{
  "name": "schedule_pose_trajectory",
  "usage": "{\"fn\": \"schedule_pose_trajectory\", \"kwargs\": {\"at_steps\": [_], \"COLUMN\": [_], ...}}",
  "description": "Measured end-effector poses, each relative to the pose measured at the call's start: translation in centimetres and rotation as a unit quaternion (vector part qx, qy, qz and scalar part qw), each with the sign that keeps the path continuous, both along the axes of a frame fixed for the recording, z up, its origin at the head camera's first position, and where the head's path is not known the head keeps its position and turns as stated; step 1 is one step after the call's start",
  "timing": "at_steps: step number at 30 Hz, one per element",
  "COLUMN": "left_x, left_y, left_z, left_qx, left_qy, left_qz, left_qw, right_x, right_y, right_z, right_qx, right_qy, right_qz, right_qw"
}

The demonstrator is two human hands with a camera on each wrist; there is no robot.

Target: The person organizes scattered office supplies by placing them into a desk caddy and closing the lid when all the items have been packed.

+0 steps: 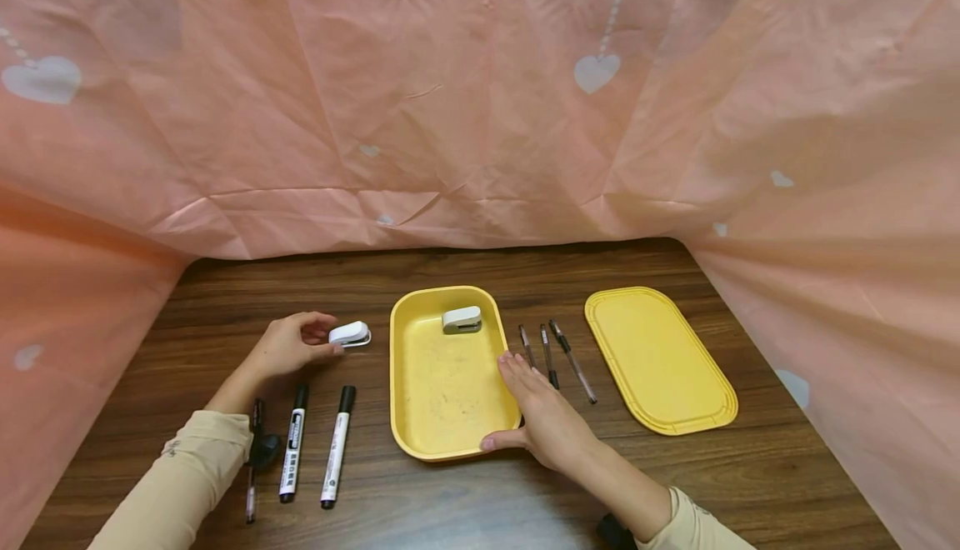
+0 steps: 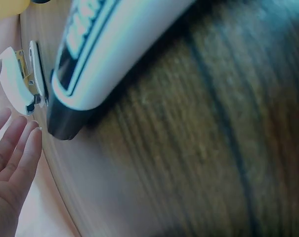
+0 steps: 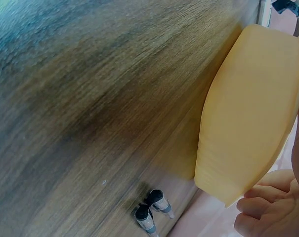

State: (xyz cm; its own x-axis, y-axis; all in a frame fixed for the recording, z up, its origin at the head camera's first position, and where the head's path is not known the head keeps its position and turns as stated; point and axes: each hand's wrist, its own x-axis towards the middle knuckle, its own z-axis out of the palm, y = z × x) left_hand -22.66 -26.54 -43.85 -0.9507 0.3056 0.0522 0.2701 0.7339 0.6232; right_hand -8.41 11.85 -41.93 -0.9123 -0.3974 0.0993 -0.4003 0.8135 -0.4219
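Smooth cylindrical marker — hands unclenched: left beside rounded stapler, right touching yellow tray.

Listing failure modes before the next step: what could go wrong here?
1. The left hand shows no firm hold on the white stapler outside the yellow tray; a loose pinch could let it slip.
2. The right hand is on the tray's rim close to three pens; a shift might roll one.
3. The left sleeve is beside a lone pen and might drag it.
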Motion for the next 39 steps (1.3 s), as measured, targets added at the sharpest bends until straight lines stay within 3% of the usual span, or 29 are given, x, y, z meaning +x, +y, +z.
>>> {"fn": "schedule_pose_trajectory", "kwargs": {"at_steps": [15, 28, 39], "left_x": [0.0, 0.0, 0.0], "left_y": [0.3, 0.6, 0.9], "left_z": [-1.4, -1.9, -1.6], "left_qx": [0.007, 0.018, 0.014], "left_qy": [-0.007, 0.005, 0.019], "left_qz": [0.006, 0.008, 0.005], "left_qw": [0.9999, 0.9998, 0.9997], "right_x": [0.4, 0.5, 0.5], "right_y": [0.2, 0.3, 0.2], "right_z": [0.0, 0.0, 0.0], "right_qx": [0.003, 0.001, -0.002], "right_qy": [0.003, -0.006, -0.004], "right_qz": [0.0, -0.001, 0.003], "right_qw": [1.0, 1.0, 1.0]}}
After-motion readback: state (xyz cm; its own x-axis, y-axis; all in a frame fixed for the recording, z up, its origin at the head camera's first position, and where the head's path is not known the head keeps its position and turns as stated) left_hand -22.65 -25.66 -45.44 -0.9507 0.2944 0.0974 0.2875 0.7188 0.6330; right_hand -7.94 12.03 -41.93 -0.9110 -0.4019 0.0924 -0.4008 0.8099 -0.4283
